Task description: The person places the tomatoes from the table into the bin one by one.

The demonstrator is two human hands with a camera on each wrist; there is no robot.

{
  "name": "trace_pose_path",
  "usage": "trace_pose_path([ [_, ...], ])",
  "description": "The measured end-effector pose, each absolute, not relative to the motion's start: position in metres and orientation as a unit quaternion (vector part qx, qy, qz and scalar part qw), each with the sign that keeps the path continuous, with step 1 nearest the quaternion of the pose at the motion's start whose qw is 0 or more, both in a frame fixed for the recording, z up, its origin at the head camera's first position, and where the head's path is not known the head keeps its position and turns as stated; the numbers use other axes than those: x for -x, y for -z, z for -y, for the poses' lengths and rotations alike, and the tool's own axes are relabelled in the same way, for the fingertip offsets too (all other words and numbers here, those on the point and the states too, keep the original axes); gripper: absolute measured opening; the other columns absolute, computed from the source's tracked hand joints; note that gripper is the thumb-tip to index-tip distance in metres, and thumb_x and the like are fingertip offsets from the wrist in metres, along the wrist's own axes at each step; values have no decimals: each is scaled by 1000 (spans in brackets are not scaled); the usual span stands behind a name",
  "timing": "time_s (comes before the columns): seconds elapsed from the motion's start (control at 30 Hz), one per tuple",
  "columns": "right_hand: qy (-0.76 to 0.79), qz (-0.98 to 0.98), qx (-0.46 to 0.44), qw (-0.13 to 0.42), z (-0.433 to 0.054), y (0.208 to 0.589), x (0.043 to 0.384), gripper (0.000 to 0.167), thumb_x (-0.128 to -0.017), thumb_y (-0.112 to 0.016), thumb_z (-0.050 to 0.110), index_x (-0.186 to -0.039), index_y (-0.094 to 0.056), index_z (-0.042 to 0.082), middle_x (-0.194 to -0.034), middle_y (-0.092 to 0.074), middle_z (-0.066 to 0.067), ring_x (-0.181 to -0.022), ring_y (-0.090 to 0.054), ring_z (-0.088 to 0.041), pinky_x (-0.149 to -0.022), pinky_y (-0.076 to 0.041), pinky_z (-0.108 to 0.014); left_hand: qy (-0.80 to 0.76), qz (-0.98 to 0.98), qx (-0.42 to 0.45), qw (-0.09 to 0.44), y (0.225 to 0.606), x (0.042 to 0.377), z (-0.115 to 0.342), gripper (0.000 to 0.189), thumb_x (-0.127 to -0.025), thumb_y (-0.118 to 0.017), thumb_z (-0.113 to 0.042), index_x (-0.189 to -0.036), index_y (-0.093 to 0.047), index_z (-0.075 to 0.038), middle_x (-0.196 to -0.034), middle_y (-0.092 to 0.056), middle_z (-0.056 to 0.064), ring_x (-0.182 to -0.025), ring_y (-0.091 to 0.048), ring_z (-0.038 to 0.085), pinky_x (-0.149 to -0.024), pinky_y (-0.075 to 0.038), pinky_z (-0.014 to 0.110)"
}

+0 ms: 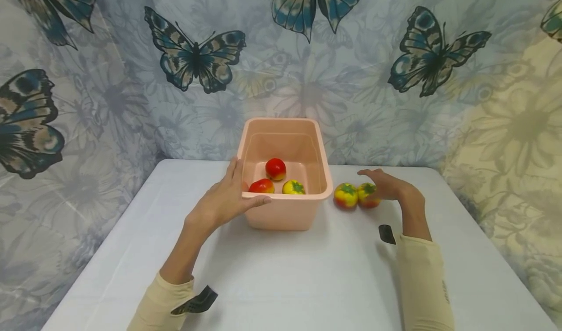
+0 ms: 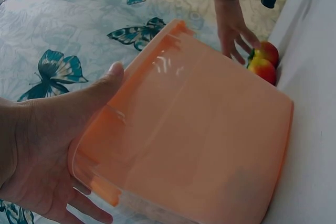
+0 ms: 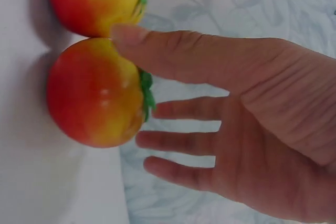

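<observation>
A peach-coloured plastic bin (image 1: pixel 285 211) stands on the table. My left hand (image 1: pixel 219 197) rests against its near left corner, the thumb along the front rim and the straight fingers at the left side. Inside lie a round red fruit (image 1: pixel 275 169), another red fruit (image 1: pixel 262 186) and a yellow fruit with a green top (image 1: pixel 293 187). Right of the bin, two red-and-yellow tomato-like fruits with green leafy tops sit side by side, the left one (image 1: pixel 345 196) and the right one (image 3: pixel 97 95). My right hand (image 3: pixel 252 124) reaches over the right one, fingers spread, thumb tip at its edge.
The white table (image 1: pixel 281 277) reaches back to a fabric backdrop (image 1: pixel 307 92) printed with butterflies and flowers. The bin's back side is close to that backdrop. Dark straps (image 1: pixel 195 301) hang at both sleeves.
</observation>
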State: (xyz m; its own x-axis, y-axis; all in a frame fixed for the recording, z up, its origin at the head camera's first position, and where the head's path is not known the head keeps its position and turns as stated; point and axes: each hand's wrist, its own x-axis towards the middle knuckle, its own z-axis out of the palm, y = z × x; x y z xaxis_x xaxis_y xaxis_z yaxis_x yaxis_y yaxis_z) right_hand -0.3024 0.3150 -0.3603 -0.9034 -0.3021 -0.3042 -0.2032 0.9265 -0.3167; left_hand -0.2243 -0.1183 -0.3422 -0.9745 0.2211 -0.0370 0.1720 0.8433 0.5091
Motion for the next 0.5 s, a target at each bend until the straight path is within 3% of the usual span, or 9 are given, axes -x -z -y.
trace_pose_path([
  [0.2,126,-965,116,201,-319,363,305,89,-91,-80,30,-161,-30,6,-157,-32,-38,-141,-40,-57,-111,-34,-79,-263,-958,-104,43,341,224,119,136,-78,-62,-88,-169,8,-16,-179,5,9,-146,-48,48,-107,-52,62],
  [0.33,129,-962,106,217,-318,366,307,84,-92,-78,33,-160,-34,9,-161,-30,-35,-144,-38,-56,-112,-33,-79,-259,-959,-103,39,341,222,120,135,-78,-61,-89,-169,8,-15,-179,5,10,-145,-49,49,-107,-52,62],
  [0.5,132,-960,103,223,-317,369,307,72,-91,-77,33,-152,-46,9,-156,-44,-30,-136,-46,-49,-109,-39,-75,-265,-958,-99,48,341,222,121,136,-77,-61,-90,-169,9,-17,-179,5,8,-145,-49,47,-107,-53,61],
])
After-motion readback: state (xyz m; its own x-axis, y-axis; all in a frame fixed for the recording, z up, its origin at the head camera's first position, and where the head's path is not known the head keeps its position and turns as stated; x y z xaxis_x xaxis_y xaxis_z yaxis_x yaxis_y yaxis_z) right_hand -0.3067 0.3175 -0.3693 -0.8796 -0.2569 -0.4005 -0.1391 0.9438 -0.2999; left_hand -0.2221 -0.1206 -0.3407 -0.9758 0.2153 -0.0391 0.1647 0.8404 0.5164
